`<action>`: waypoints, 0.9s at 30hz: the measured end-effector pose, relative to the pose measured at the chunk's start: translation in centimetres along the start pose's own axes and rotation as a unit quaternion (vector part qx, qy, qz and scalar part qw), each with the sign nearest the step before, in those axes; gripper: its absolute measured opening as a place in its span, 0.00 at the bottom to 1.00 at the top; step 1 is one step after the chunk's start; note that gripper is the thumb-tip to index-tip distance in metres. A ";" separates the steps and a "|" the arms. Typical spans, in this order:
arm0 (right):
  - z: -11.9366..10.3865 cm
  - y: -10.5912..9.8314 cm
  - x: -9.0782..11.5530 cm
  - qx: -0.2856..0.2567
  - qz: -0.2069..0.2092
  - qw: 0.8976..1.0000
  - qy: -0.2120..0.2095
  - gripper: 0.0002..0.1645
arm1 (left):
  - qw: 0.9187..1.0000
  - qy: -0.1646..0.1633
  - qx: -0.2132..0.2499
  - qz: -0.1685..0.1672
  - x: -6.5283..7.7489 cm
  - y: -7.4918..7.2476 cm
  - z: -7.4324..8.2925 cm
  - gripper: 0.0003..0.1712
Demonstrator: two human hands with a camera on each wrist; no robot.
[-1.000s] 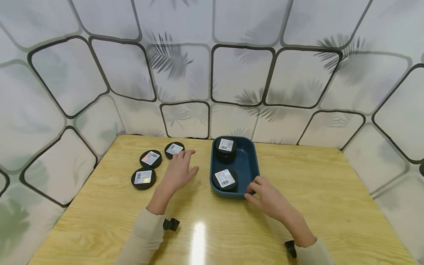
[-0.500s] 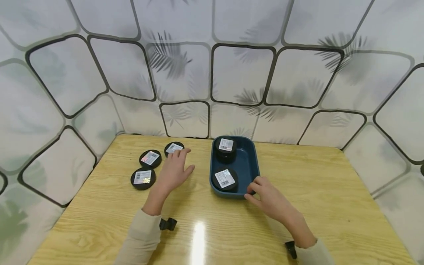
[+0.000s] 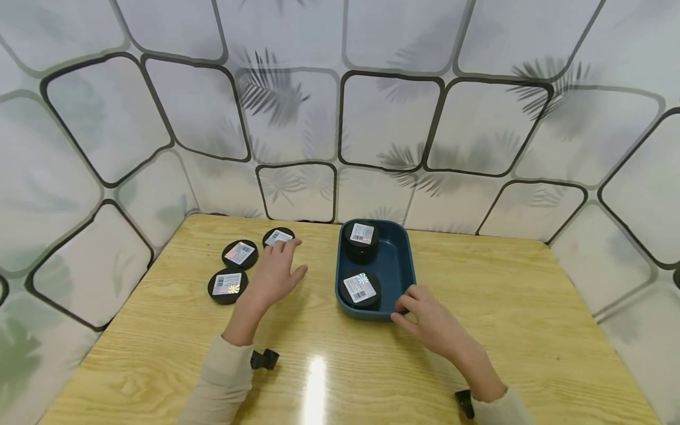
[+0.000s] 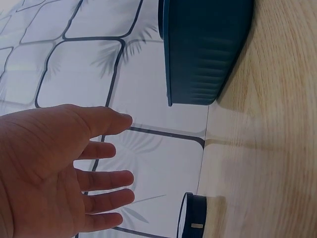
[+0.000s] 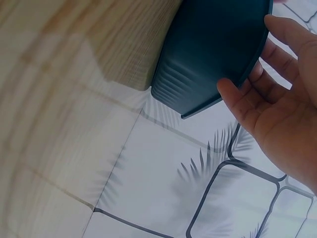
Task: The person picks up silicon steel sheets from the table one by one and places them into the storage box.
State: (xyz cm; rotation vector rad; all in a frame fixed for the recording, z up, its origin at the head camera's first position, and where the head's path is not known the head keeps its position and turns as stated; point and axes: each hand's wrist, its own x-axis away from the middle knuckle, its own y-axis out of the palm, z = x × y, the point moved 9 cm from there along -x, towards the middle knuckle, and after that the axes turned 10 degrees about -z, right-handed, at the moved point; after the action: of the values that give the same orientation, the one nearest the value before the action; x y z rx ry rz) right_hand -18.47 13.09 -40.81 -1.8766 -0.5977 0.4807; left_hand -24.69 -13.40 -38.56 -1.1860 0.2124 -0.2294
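Observation:
My right hand (image 3: 432,321) grips the near right corner of a blue plastic bin (image 3: 395,265), thumb and fingers about its rim. In the right wrist view, fingers of that hand (image 5: 290,94) lie on both sides of the bin's edge (image 5: 213,49). Two black round jars with white labels, a rear jar (image 3: 362,235) and a front jar (image 3: 360,289), sit along the bin's left side. My left hand (image 3: 270,276) hovers over the table, holding nothing, its fingers spread and relaxed. Just beyond its fingertips lies another black jar (image 3: 278,235), partly covered by the hand.
Two more black jars, one (image 3: 239,254) behind the other (image 3: 227,285), lie at the left of the wooden table (image 3: 504,283). A patterned cloth wall (image 3: 390,118) rises behind the table and along both sides. Black wrist mounts (image 3: 264,359) hang under both forearms.
My left hand has drifted slightly left and towards me, still holding nothing. My right hand stays on the bin's rim, and the jars keep their places.

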 end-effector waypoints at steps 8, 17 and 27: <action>0.0 0.1 0.0 0.004 -0.002 1.000 0.004 0.05 | 1.000 -0.006 -0.001 0.003 0.2 -0.2 -0.3 0.33; -0.1 0.0 0.1 0.003 0.005 1.000 -0.002 0.05 | 1.000 -0.011 0.001 0.010 0.3 -0.7 -0.7 0.32; -0.2 -0.1 0.0 0.002 0.004 1.000 -0.002 0.05 | 1.000 -0.019 0.014 0.008 0.6 -1.1 -1.5 0.34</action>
State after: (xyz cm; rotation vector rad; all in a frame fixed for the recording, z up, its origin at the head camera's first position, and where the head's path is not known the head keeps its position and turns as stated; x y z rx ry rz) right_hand -18.31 12.97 -40.66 -1.8743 -0.5922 0.4915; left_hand -24.64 -15.30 -38.15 -1.1595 0.1852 -0.1959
